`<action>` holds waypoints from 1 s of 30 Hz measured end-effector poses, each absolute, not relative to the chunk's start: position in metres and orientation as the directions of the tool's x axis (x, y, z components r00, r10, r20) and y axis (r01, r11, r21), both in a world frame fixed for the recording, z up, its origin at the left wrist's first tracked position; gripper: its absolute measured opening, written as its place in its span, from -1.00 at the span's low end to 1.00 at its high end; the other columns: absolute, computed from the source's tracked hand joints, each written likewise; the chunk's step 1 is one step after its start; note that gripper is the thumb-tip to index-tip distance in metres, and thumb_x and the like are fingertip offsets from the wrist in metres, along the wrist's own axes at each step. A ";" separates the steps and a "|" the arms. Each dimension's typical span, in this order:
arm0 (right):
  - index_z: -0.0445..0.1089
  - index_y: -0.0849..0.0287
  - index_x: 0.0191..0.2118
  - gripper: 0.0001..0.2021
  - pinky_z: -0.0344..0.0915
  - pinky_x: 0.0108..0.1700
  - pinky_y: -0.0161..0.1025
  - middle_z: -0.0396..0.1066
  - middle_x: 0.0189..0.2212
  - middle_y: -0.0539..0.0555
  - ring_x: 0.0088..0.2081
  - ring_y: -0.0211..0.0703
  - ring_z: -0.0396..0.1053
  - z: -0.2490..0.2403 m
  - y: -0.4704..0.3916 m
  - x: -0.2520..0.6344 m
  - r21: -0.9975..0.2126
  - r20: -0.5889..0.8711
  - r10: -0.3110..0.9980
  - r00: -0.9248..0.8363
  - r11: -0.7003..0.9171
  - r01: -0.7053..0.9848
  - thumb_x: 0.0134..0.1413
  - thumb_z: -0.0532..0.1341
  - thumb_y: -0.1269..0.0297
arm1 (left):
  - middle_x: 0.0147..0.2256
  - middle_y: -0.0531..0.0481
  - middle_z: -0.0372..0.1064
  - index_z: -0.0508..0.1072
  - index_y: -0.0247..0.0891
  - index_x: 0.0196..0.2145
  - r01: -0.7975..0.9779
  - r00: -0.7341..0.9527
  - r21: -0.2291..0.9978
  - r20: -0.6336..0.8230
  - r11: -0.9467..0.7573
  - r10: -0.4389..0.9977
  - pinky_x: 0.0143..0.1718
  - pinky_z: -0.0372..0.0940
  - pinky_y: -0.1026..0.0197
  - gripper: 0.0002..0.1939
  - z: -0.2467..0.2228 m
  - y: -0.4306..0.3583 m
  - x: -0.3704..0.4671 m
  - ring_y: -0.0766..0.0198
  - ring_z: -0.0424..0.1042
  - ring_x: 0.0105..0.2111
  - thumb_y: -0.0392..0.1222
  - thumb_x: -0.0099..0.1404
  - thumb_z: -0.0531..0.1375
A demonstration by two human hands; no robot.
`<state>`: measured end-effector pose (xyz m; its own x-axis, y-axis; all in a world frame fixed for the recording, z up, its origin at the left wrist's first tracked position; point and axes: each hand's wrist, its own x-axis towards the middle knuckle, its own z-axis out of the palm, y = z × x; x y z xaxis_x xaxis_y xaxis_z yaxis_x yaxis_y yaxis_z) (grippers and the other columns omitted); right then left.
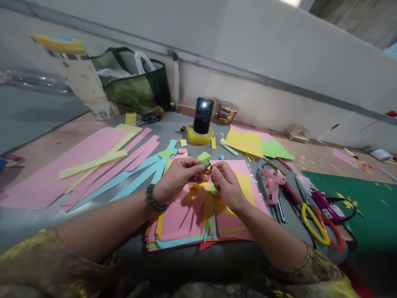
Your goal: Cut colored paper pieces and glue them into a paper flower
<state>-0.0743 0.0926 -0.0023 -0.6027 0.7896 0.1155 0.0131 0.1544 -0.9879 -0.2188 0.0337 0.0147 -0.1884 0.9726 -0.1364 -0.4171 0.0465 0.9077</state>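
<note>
The left hand (186, 171) holds a green scrap (205, 161) in its fingers (197, 169), close to the right hand (227, 181). Both are over a paper pile (175, 223). A phone (203, 118) stands in yellow tape (200, 138).

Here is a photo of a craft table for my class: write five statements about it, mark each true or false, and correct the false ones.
1. A green beaded bracelet circles the left wrist. True.
2. The phone lies flat on the pink paper. False: the phone stands propped upright in a yellow tape roll.
3. The pink glue gun lies to the right of the paper stack. True.
4. The left hand is empty. False: the left hand holds a small green piece.
5. The yellow-lidded bottle stands left of the green bag. True.
</note>
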 end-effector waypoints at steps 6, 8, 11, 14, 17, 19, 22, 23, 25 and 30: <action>0.20 0.08 -0.34 -0.58 -0.06 -0.53 -0.29 0.11 -0.56 -0.12 -0.51 -0.29 0.09 -0.004 0.090 -0.075 -0.993 0.090 0.782 -0.617 0.120 0.007 0.08 0.21 -0.20 | -0.58 0.10 0.44 0.46 -0.29 -0.53 -0.439 -0.176 0.898 -0.130 0.040 0.976 -0.47 0.30 0.32 -0.68 0.014 0.033 -0.218 0.37 0.43 -0.57 -0.14 -0.16 0.49; 0.19 0.08 -0.35 -0.57 -0.08 -0.55 -0.30 0.11 -0.56 -0.13 -0.54 -0.31 0.05 -0.003 0.088 -0.075 -0.996 0.075 0.780 -0.621 0.092 -0.005 0.08 0.21 -0.20 | -0.60 0.11 0.41 0.44 -0.29 -0.53 -0.440 -0.172 0.898 -0.109 0.022 0.979 -0.48 0.29 0.33 -0.68 0.012 0.033 -0.217 0.38 0.41 -0.58 -0.13 -0.13 0.48; 0.17 0.08 -0.37 -0.56 -0.10 -0.57 -0.31 0.11 -0.57 -0.15 -0.57 -0.35 0.00 0.000 0.086 -0.076 -0.999 0.047 0.778 -0.626 0.040 -0.026 0.05 0.22 -0.22 | -0.60 0.11 0.39 0.44 -0.29 -0.53 -0.426 -0.179 0.904 -0.064 -0.019 0.982 -0.49 0.27 0.34 -0.71 0.010 0.033 -0.217 0.41 0.36 -0.58 -0.12 -0.07 0.46; 0.17 0.09 -0.37 -0.54 -0.11 -0.58 -0.32 0.14 -0.55 -0.14 -0.59 -0.37 -0.02 0.002 0.084 -0.077 -0.999 0.021 0.777 -0.629 -0.003 -0.037 0.02 0.24 -0.23 | -0.60 0.10 0.41 0.45 -0.29 -0.52 -0.428 -0.166 0.903 -0.059 -0.018 0.984 -0.49 0.27 0.35 -0.71 0.009 0.033 -0.216 0.41 0.36 -0.58 -0.12 -0.06 0.46; 0.18 0.09 -0.38 -0.53 -0.12 -0.58 -0.33 0.16 -0.55 -0.14 -0.60 -0.38 -0.03 0.003 0.083 -0.077 -0.999 0.006 0.777 -0.630 -0.027 -0.043 0.00 0.24 -0.24 | -0.60 0.10 0.42 0.45 -0.29 -0.52 -0.454 -0.149 0.891 -0.075 -0.001 0.986 -0.48 0.28 0.35 -0.69 0.009 0.032 -0.216 0.40 0.38 -0.57 -0.11 -0.08 0.49; 0.18 0.09 -0.38 -0.53 -0.12 -0.58 -0.33 0.14 -0.56 -0.15 -0.60 -0.38 -0.03 0.003 0.083 -0.077 -0.999 0.006 0.777 -0.629 -0.027 -0.042 0.00 0.25 -0.23 | -0.59 0.10 0.43 0.46 -0.29 -0.51 -0.467 -0.141 0.884 -0.086 0.010 0.986 -0.48 0.29 0.35 -0.67 0.009 0.032 -0.217 0.40 0.40 -0.57 -0.11 -0.10 0.50; 0.19 0.09 -0.38 -0.54 -0.13 -0.58 -0.33 0.13 -0.57 -0.15 -0.59 -0.37 -0.02 0.003 0.084 -0.077 -0.999 0.011 0.776 -0.630 -0.017 -0.038 0.01 0.25 -0.22 | -0.57 0.10 0.44 0.48 -0.30 -0.50 -0.477 -0.138 0.878 -0.097 0.019 0.986 -0.46 0.31 0.35 -0.66 0.009 0.032 -0.217 0.39 0.43 -0.55 -0.11 -0.11 0.51; 0.19 0.09 -0.38 -0.54 -0.13 -0.58 -0.33 0.13 -0.57 -0.15 -0.59 -0.37 -0.02 0.003 0.084 -0.077 -0.999 0.014 0.777 -0.629 -0.013 -0.038 0.01 0.25 -0.22 | -0.57 0.10 0.44 0.48 -0.30 -0.50 -0.480 -0.137 0.877 -0.096 0.019 0.986 -0.46 0.31 0.35 -0.66 0.009 0.033 -0.217 0.39 0.43 -0.55 -0.11 -0.12 0.51; 0.18 0.09 -0.39 -0.54 -0.13 -0.58 -0.33 0.13 -0.56 -0.15 -0.59 -0.37 -0.02 0.002 0.084 -0.077 -0.999 0.017 0.779 -0.627 -0.008 -0.037 0.01 0.24 -0.23 | -0.59 0.11 0.42 0.47 -0.30 -0.50 -0.480 -0.131 0.877 -0.090 0.016 0.987 -0.45 0.32 0.35 -0.65 0.009 0.033 -0.217 0.39 0.43 -0.55 -0.10 -0.12 0.51; 0.17 0.09 -0.38 -0.54 -0.14 -0.59 -0.32 0.13 -0.55 -0.14 -0.59 -0.37 -0.02 0.002 0.085 -0.076 -1.000 0.018 0.773 -0.634 -0.001 -0.029 0.03 0.23 -0.23 | -0.58 0.10 0.43 0.47 -0.30 -0.51 -0.474 -0.120 0.880 -0.098 0.030 0.988 -0.43 0.32 0.34 -0.61 0.009 0.034 -0.219 0.38 0.43 -0.54 -0.06 -0.16 0.53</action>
<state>-0.0758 0.0847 0.0018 -0.6340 0.7731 0.0176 -0.0291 -0.0012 -0.9996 -0.2187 0.0335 0.0095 -0.1202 0.9879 -0.0984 -0.4744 0.0299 0.8798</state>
